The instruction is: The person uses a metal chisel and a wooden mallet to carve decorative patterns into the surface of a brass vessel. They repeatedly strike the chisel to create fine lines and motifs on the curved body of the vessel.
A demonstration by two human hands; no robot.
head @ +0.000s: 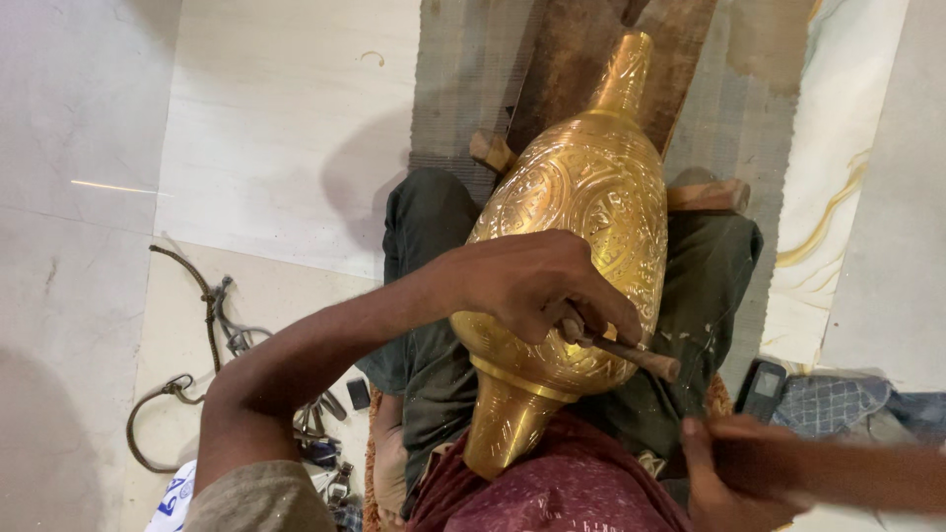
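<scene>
At frame centre the engraved golden brass vase (pixel 576 246) lies across the lap; the left hand (pixel 532 281) pinches a wooden-handled chisel (pixel 631 352), best kept steady, while the blurred right hand (pixel 724 473) clasps something unclear.

Left arm (pixel 325 345): bare forearm, short sleeve (pixel 261 498) in grey-olive knit at lower left of frame, fabric slightly speckled. Left hand (pixel 537 286): bare, no glove, ring or watch visible on the fingers (pixel 611 310). Right hand (pixel 724 478): bare, at the lower right edge, blurred; forearm behind it bare too, no sleeve in frame. Legs: dark grey-green trousers (pixel 429 256), creased, pale flecks on the right leg near frame centre-right. Maroon cloth (pixel 572 483) with a fine pattern across the lap at bottom centre. One bare foot (pixel 389 468) shows at lower centre-left.
</scene>
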